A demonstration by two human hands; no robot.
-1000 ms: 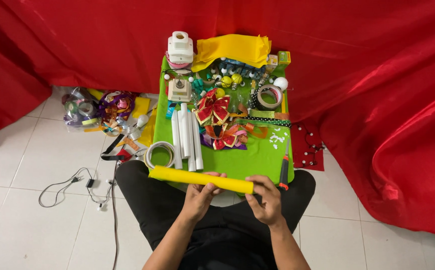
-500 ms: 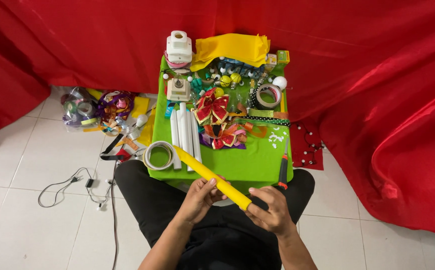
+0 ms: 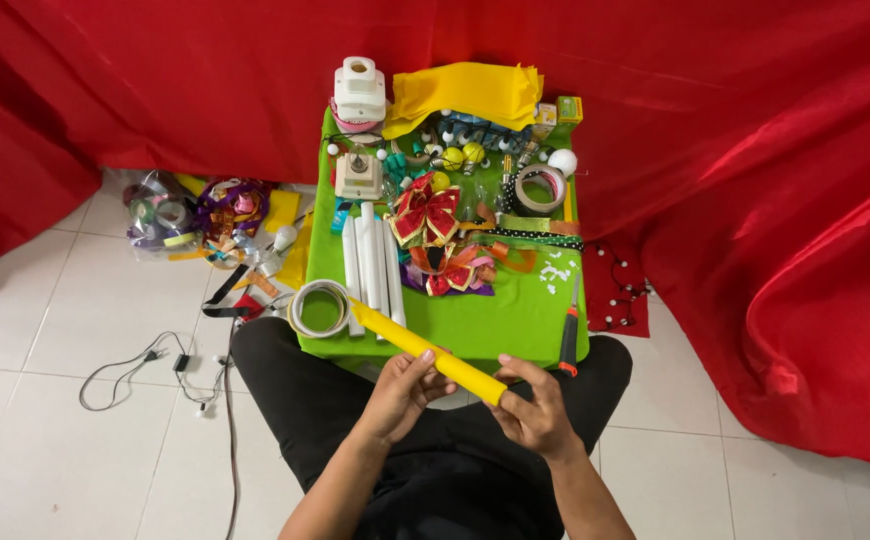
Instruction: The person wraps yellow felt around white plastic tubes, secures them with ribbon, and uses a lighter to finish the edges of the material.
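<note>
Both hands clamp the yellow roll (image 3: 425, 346): left hand (image 3: 400, 393) at mid-length, right hand (image 3: 533, 408) at its 4 o'clock end. It looks light and crushable, so hold it loosely around the barrel; its far tip points to 10 o'clock, at the tape ring (image 3: 319, 308).

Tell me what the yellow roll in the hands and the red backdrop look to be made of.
Yellow roll: likely paper or crepe, matte, no glare, rolled into a tight tube. Red backdrop: fabric, probably satin, with glossy highlights along soft hanging folds.

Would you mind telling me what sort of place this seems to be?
Probably an improvised craft corner indoors: a small green table crowded with ribbon bows and tape rolls, on a white tiled floor, backed by red cloth.
</note>
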